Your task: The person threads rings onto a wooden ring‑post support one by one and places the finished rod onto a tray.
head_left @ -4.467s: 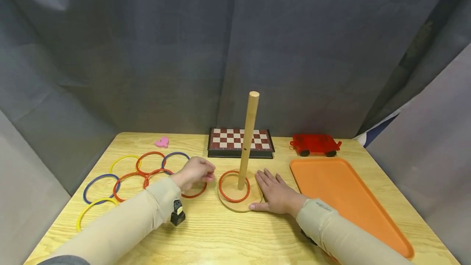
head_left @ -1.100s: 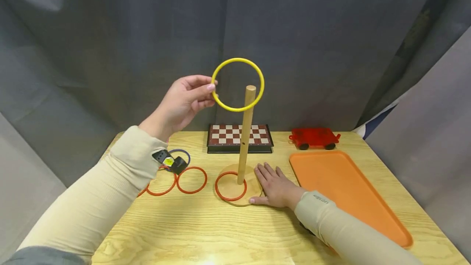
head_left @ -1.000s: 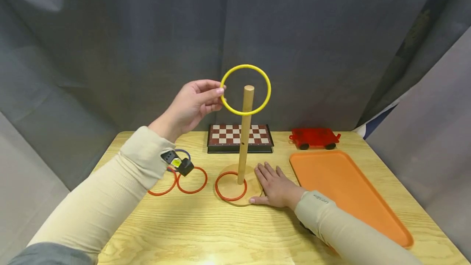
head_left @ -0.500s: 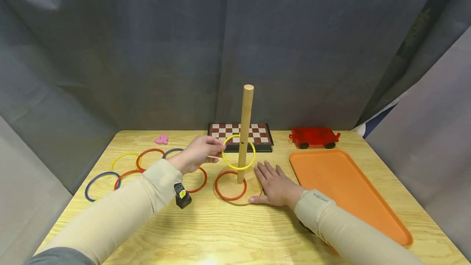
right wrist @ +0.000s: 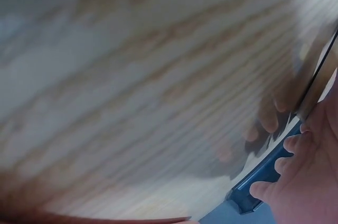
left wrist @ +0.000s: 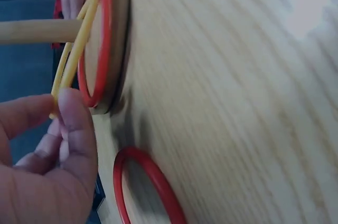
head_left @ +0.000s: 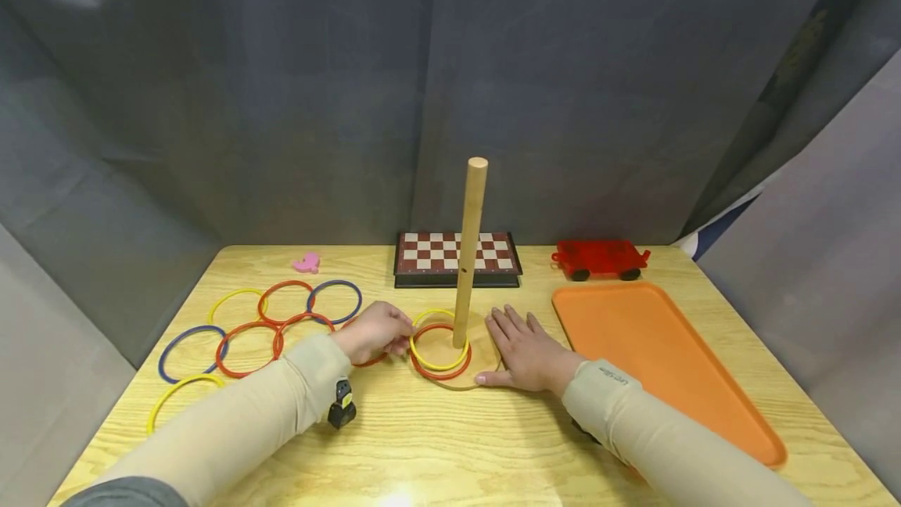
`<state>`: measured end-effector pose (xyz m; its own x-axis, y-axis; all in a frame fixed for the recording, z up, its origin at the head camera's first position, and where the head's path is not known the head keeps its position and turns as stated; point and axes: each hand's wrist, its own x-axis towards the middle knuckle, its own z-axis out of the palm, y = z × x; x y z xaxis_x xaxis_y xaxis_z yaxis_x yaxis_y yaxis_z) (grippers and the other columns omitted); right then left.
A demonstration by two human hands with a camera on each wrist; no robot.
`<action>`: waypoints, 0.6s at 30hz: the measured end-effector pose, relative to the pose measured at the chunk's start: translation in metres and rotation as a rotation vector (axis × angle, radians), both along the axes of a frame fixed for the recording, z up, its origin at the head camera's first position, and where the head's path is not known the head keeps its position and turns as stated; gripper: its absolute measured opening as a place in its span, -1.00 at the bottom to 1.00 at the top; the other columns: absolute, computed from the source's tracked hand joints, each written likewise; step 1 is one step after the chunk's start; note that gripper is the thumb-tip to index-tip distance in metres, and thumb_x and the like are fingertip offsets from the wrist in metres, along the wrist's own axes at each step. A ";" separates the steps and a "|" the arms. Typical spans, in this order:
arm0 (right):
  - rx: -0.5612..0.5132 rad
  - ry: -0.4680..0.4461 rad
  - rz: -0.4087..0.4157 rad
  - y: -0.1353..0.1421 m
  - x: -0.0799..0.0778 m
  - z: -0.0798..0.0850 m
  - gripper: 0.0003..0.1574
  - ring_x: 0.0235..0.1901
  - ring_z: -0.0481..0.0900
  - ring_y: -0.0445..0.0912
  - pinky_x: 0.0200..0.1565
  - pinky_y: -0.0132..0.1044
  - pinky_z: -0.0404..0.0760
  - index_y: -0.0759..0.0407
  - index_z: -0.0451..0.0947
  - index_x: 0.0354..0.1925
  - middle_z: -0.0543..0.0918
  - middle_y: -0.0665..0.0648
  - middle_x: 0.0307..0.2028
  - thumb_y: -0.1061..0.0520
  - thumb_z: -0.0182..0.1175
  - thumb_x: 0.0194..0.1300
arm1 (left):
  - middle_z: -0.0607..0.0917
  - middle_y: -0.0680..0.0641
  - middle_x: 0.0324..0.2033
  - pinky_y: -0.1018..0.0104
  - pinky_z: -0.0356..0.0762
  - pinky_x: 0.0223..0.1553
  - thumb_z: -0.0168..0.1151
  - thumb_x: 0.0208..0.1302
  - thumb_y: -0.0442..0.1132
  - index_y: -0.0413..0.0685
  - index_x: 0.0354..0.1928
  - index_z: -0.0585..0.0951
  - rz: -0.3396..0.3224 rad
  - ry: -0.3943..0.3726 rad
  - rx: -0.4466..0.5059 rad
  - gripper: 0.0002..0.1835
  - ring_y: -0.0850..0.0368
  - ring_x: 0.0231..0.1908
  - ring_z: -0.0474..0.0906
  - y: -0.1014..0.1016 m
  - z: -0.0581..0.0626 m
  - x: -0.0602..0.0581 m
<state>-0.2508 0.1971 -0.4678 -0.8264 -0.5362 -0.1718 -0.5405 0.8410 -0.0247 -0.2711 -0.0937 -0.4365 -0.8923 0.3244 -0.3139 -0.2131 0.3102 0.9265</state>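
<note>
My left hand [head_left: 376, 331] pinches a yellow ring [left wrist: 79, 44] between thumb and fingers. The ring encircles the upright wooden peg [head_left: 470, 249] low down, tilted, its far side right at a red ring [left wrist: 104, 39]. That red ring lies around the peg on the round wooden base [head_left: 482, 331]. My right hand [head_left: 528, 354] rests with straight fingers on the right edge of the base. Another red ring [left wrist: 142, 176] lies on the table beneath my left hand, partly hidden by it in the head view.
Several rings lie left of the base, among them a blue ring [head_left: 334, 282] and a yellow ring [head_left: 186, 378]. A chessboard box [head_left: 457, 282], a pink toy [head_left: 307, 262] and a red toy wagon [head_left: 598, 258] stand along the back. An orange tray [head_left: 655, 358] lies at the right.
My left hand brought a yellow ring over the peg's top and lowered it down the peg to just above the red ring. My right hand has stayed on the base.
</note>
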 end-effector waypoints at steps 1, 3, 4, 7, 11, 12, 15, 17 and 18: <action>0.008 -0.001 -0.003 0.000 0.000 0.001 0.39 0.57 -0.11 0.30 0.47 0.33 0.01 0.37 -0.02 0.60 0.01 0.38 0.59 -0.67 -0.07 0.35 | 0.60 -0.11 -0.54 0.45 0.56 -0.50 0.13 0.47 -0.48 -0.57 -0.09 0.62 0.005 0.008 -0.022 -0.81 0.22 -0.59 0.51 0.001 -0.001 0.001; 0.012 -0.008 -0.012 0.000 0.001 0.003 0.37 0.57 -0.11 0.30 0.48 0.32 0.01 0.36 -0.02 0.60 0.01 0.37 0.59 -0.64 -0.03 0.36 | 0.62 -0.13 -0.53 0.43 0.61 -0.50 0.15 0.46 -0.47 -0.53 -0.12 0.65 0.010 0.037 -0.083 -0.82 0.19 -0.58 0.54 0.002 -0.002 0.003; 0.011 -0.012 -0.017 0.000 0.001 0.004 0.36 0.57 -0.11 0.30 0.48 0.32 0.01 0.36 -0.02 0.60 0.01 0.37 0.59 -0.63 -0.01 0.36 | 0.62 -0.14 -0.53 0.41 0.64 -0.49 0.16 0.46 -0.46 -0.52 -0.15 0.66 0.008 0.045 -0.106 -0.82 0.18 -0.57 0.54 0.003 -0.002 0.004; 0.007 -0.020 -0.028 0.000 0.001 0.004 0.37 0.57 -0.12 0.29 0.48 0.32 0.00 0.35 -0.04 0.61 0.01 0.36 0.59 -0.62 0.01 0.36 | 0.62 -0.14 -0.54 0.39 0.67 -0.47 0.17 0.46 -0.44 -0.47 -0.19 0.69 -0.011 0.045 -0.139 -0.82 0.18 -0.56 0.55 0.005 -0.001 0.008; 0.003 -0.015 -0.028 -0.001 0.000 0.003 0.37 0.57 -0.12 0.28 0.48 0.33 0.01 0.33 -0.04 0.61 0.01 0.35 0.59 -0.64 -0.02 0.35 | 0.62 -0.13 -0.54 0.40 0.68 -0.44 0.16 0.44 -0.45 -0.49 -0.21 0.68 -0.021 0.027 -0.116 -0.82 0.19 -0.56 0.55 0.006 0.000 0.010; 0.003 -0.015 -0.027 -0.001 -0.001 0.002 0.37 0.57 -0.12 0.28 0.48 0.33 0.01 0.33 -0.05 0.62 0.01 0.35 0.59 -0.64 -0.02 0.35 | 0.63 -0.13 -0.52 0.41 0.68 -0.42 0.16 0.43 -0.45 -0.50 -0.20 0.67 -0.022 0.026 -0.105 -0.82 0.20 -0.55 0.56 0.006 0.000 0.009; 0.007 -0.017 -0.032 -0.001 -0.001 0.002 0.37 0.57 -0.12 0.28 0.48 0.33 0.01 0.33 -0.05 0.62 0.01 0.35 0.59 -0.64 -0.02 0.35 | 0.68 -0.21 -0.39 0.35 0.73 -0.29 0.13 0.44 -0.45 -0.56 -0.09 0.64 -0.025 0.025 -0.059 -0.79 0.14 -0.43 0.64 0.006 0.000 0.008; 0.013 -0.018 -0.036 -0.001 0.000 0.002 0.37 0.57 -0.11 0.28 0.48 0.33 0.02 0.33 -0.04 0.62 0.02 0.34 0.59 -0.64 -0.01 0.35 | 0.69 -0.29 -0.27 0.30 0.74 -0.19 0.10 0.46 -0.46 -0.60 0.02 0.59 -0.031 0.012 -0.015 -0.74 0.07 -0.30 0.68 0.007 -0.001 0.007; 0.014 -0.019 -0.038 -0.001 0.000 0.003 0.37 0.57 -0.11 0.28 0.47 0.33 0.02 0.33 -0.04 0.61 0.02 0.35 0.59 -0.64 -0.01 0.35 | 0.69 -0.32 -0.21 0.28 0.73 -0.15 0.09 0.47 -0.46 -0.62 0.06 0.57 -0.037 0.002 0.003 -0.71 0.03 -0.25 0.68 0.008 -0.001 0.007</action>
<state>-0.2503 0.1962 -0.4651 -0.8424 -0.5022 -0.1952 -0.5080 0.8611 -0.0231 -0.2646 -0.0859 -0.4371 -0.8805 0.3578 -0.3110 -0.1996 0.3153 0.9278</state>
